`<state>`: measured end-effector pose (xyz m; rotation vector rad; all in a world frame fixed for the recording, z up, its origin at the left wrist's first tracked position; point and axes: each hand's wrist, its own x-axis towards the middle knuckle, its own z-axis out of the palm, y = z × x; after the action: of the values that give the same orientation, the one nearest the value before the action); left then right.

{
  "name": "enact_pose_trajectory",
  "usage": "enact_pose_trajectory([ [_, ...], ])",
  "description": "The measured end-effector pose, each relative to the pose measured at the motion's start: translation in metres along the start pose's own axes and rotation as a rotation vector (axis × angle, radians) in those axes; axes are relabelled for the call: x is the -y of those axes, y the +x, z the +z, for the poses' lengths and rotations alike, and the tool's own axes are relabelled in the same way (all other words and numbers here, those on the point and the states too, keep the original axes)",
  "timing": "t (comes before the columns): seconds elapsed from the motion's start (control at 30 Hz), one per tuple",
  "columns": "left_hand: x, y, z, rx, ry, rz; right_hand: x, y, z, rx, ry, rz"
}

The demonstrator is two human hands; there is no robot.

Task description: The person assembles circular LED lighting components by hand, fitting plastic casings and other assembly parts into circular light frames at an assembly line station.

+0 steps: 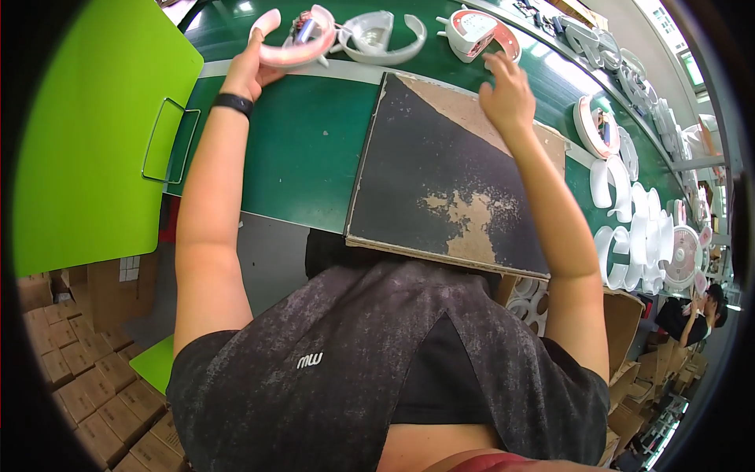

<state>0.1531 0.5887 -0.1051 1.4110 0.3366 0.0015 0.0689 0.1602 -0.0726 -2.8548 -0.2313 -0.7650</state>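
My left hand (253, 69), with a black band on its wrist, grips the edge of a pinkish-white curved plastic housing (295, 57) at the far side of the bench. A blue cylindrical part and wires show inside that housing. A white curved plastic shell (385, 53) lies just to its right, with a clear piece inside its curve. My right hand (507, 93) hovers over the far edge of a dark board, its fingers loosely bent and apart. Beyond its fingertips lies a white-and-red curved housing (476, 35); whether they touch is unclear.
The worn dark board (448, 173) lies on the green bench (303, 149) before me. More white shells (637, 236) line the right side. At left stands a bright green panel (94, 134) by a wire handle (171, 145). Cardboard boxes (110, 393) lie lower left; another person (692, 318) is far right.
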Motion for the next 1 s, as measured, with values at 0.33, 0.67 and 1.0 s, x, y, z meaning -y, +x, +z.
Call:
enact_pose_trajectory([
  [0.33,0.005,-0.059,0.084,0.117,0.38,0.669,-0.092,0.03,0.019,0.116,-0.292,-0.305],
  [0.67,0.026,-0.191,0.166,0.782,0.313,0.223,-0.041,0.028,0.004,0.081,-0.006,-0.095],
  [1.0,0.031,-0.252,0.186,0.362,0.435,1.119,0.079,-0.076,-0.131,0.143,1.265,0.353],
])
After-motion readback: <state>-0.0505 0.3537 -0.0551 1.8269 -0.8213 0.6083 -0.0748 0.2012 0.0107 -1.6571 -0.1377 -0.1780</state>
